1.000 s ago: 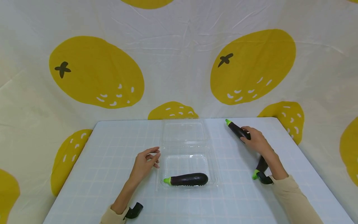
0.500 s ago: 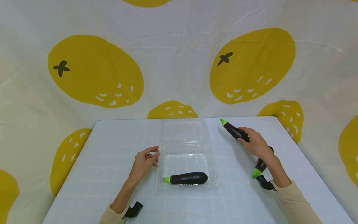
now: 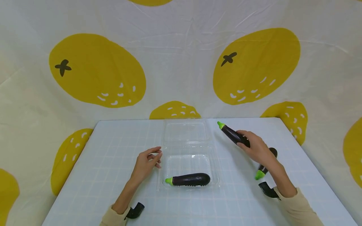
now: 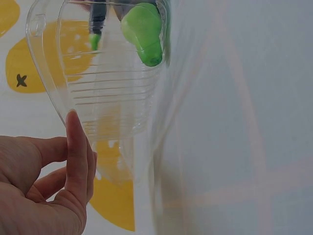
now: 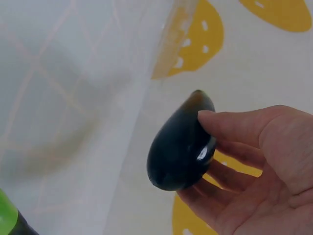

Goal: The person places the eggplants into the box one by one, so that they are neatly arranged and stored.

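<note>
My right hand grips the thick end of a dark eggplant, held above the table with its green stem pointing to the far left. In the right wrist view, thumb and fingers lie around the rounded end of this eggplant. A clear plastic clamshell box lies with its lid folded back, a second eggplant lying crosswise in its near side. My left hand is at the box's left rim, fingers relaxed, fingertips at its edge; the left wrist view shows this rim beside a fingertip.
A third eggplant lies on the table right of the box, partly hidden under my right forearm. The pale checked table ends at a white cloth printed with yellow fruit. Black camera mounts project from both wrists.
My right hand has moved left and a little nearer, carrying the eggplant toward the box. More of the eggplant under the forearm now shows. The left hand and the box stay in place.
</note>
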`<state>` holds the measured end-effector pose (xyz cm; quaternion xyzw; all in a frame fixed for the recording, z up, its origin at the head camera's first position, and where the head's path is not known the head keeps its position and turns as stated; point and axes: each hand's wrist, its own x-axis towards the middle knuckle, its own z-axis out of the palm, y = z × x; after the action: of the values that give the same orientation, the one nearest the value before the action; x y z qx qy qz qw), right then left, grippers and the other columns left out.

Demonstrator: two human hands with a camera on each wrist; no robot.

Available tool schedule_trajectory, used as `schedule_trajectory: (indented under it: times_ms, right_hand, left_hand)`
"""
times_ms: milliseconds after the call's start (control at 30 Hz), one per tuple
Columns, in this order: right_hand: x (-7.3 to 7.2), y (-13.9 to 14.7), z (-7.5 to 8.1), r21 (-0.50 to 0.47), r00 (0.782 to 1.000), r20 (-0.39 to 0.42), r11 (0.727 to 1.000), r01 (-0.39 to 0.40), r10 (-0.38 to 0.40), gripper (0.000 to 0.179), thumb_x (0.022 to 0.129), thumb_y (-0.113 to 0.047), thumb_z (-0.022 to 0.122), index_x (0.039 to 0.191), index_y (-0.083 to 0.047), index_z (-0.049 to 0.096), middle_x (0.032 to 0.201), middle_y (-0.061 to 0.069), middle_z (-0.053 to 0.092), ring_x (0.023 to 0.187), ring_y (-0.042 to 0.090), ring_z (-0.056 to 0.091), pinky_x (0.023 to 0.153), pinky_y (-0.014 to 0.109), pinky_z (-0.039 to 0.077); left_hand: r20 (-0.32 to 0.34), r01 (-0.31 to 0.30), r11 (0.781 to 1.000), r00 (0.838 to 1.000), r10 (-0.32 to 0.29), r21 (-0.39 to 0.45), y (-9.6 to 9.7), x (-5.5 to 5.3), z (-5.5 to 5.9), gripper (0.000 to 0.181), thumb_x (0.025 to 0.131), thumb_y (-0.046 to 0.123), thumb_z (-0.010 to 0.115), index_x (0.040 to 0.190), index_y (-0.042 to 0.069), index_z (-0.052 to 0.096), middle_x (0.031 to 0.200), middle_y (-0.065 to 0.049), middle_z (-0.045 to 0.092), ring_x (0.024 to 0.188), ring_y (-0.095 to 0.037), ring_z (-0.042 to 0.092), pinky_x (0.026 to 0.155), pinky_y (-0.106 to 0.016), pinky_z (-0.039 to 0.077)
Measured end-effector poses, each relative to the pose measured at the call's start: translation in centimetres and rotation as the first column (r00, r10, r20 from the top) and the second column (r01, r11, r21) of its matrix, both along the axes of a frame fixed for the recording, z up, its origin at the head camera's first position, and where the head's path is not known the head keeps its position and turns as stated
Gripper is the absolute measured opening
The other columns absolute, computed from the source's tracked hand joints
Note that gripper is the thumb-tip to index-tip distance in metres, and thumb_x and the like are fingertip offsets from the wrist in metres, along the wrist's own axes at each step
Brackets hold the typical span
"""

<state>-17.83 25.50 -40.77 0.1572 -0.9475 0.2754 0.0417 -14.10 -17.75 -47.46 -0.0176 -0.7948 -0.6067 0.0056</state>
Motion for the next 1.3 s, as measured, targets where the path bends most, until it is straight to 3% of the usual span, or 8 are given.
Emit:
schedule_trajectory:
  times_ms: [233,967,1300]
  right_hand:
    - [0.8,-1.2,0.5,0.009,0.999,-0.029,1.000,-0.029,0.029,0.049,0.097,-0.004,0.069,0.142,0.004,0.052,0.131,0.029,0.059,0.103,0.038,0.059,0.085,0.055,0.053]
    - [3.3,-5.4,1.2,0.045,0.994,-0.047,0.994,-0.095,0.097,0.047,0.095,-0.006,0.074,0.140,-0.004,0.058,0.131,0.016,0.063,0.108,0.031,0.062,0.088,0.050,0.059]
    - [3.7,-7.4,1.0,0.057,0.980,-0.081,0.983,-0.177,0.181,0.048,0.092,-0.003,0.077,0.137,-0.007,0.061,0.129,0.011,0.066,0.108,0.027,0.064,0.088,0.046,0.060]
  left_hand:
    - [0.001,-0.005,1.000,1.000,0.005,-0.002,0.0,0.0,0.1,0.039,0.098,0.005,0.070,0.134,-0.005,0.063,0.114,-0.017,0.070,0.065,-0.018,0.068,0.063,-0.025,0.061]
    - [-0.023,0.009,1.000,1.000,-0.009,0.001,-0.1,0.0,0.1,0.039,0.098,0.005,0.070,0.134,-0.006,0.063,0.114,-0.017,0.070,0.065,-0.019,0.069,0.064,-0.025,0.061]
    - [-0.026,0.012,1.000,1.000,-0.012,-0.006,0.0,0.0,0.1,0.039,0.098,0.006,0.070,0.135,-0.006,0.062,0.113,-0.017,0.070,0.062,-0.020,0.069,0.065,-0.025,0.061]
